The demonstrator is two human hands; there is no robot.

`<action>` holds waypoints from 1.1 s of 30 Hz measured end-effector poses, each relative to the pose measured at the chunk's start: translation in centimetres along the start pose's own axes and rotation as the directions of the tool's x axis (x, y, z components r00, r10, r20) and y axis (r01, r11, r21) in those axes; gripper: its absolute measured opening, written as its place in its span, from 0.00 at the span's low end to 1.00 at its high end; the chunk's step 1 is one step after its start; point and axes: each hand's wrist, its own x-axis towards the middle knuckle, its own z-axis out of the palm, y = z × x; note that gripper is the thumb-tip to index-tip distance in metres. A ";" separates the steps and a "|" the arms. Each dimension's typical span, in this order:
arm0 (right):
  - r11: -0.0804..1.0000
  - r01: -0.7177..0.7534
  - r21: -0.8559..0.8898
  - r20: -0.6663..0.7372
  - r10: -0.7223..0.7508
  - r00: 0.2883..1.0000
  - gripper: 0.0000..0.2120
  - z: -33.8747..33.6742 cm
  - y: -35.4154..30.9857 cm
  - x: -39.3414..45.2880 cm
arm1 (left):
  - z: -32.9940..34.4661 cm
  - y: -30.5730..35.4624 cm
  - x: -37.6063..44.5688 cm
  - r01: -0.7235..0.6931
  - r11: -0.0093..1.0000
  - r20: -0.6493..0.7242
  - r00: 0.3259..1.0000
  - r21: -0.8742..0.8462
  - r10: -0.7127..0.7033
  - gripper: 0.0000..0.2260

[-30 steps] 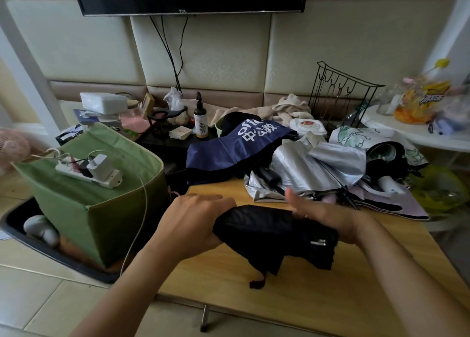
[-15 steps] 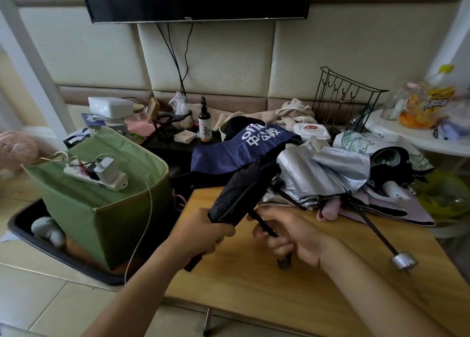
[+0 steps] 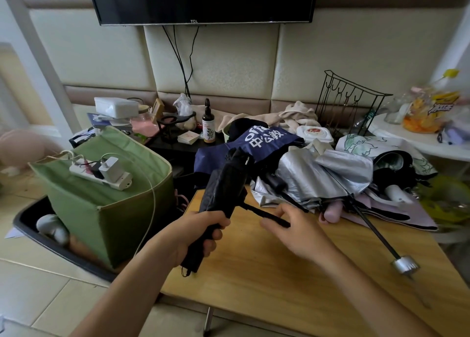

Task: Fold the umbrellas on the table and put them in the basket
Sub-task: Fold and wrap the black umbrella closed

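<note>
left hand point(image 3: 195, 235) grips the black umbrella point(image 3: 223, 196) near its lower end, canopy gathered, tilted up and away over the surface point(image 3: 279, 285) edge. right hand point(image 3: 297, 231) pinches its strap point(image 3: 267, 215), drawn out sideways. basket point(image 3: 106, 204) stands left, apart. more umbrellas point(image 3: 323, 179) lie heaped behind on the surface.

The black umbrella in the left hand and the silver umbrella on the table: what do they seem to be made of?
Black umbrella: matte woven fabric, probably synthetic; it creases softly and shows little shine. Silver umbrella: fabric with a reflective, seemingly coated finish that catches light in crumpled folds; its thin dark shaft looks like metal.
</note>
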 end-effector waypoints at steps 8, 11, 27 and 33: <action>0.892 0.310 -0.330 -0.115 -0.364 0.924 0.06 1.6 0.1 0.6 | 0.0 -0.2 0.2 0.029 0.998 0.020 0.999 -0.047 -0.028 0.07; 0.872 0.257 -0.416 -0.008 -0.286 0.958 0.11 1.9 0.7 0.7 | -0.2 -0.1 0.0 0.040 0.996 0.046 0.998 -0.075 -0.037 0.07; 0.795 -0.175 0.581 0.250 0.030 0.968 0.11 0.1 -0.7 1.8 | 0.6 0.0 -1.2 -0.010 0.999 0.246 0.969 0.047 -0.002 0.11; 0.749 -0.280 0.600 0.339 0.078 0.937 0.05 -0.6 -0.6 1.9 | 0.4 0.1 -0.9 -0.022 0.999 0.154 0.988 0.045 0.015 0.10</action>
